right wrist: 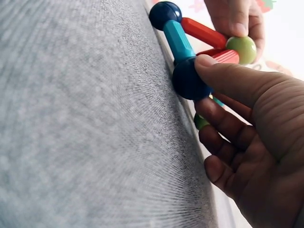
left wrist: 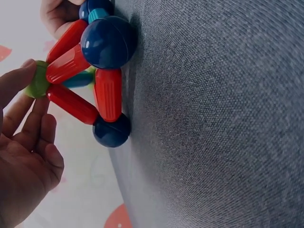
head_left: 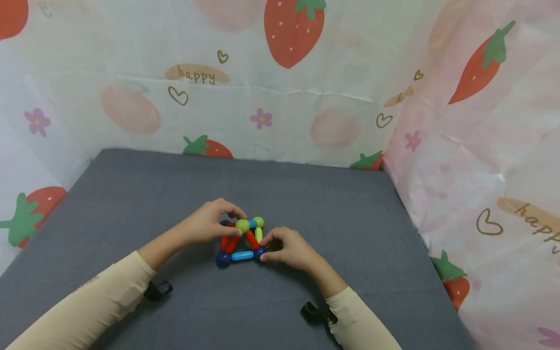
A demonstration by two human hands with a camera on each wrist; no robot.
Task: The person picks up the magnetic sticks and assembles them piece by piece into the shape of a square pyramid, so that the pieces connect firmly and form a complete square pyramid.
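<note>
A pyramid-shaped frame of magnetic balls and rods sits on the grey cloth. My left hand (head_left: pixel 207 222) pinches the green ball (head_left: pixel 242 225) at its top between thumb and fingers. My right hand (head_left: pixel 292 250) pinches the dark blue ball (head_left: pixel 260 252) at the near right corner. A light blue rod (head_left: pixel 242 256) joins that ball to another dark blue ball (head_left: pixel 223 259) at the near left. Red rods (left wrist: pixel 71 103) slope from the top ball. A second green ball (head_left: pixel 259 222) and a yellow-green rod (head_left: pixel 259 235) form the far right side. The left hand partly covers the far left corner.
The grey cloth (head_left: pixel 332 209) spreads around the frame over the table. Strawberry-print sheeting (head_left: pixel 262 97) hangs behind and along both sides. Black straps (head_left: pixel 158 290) show at both sleeve ends.
</note>
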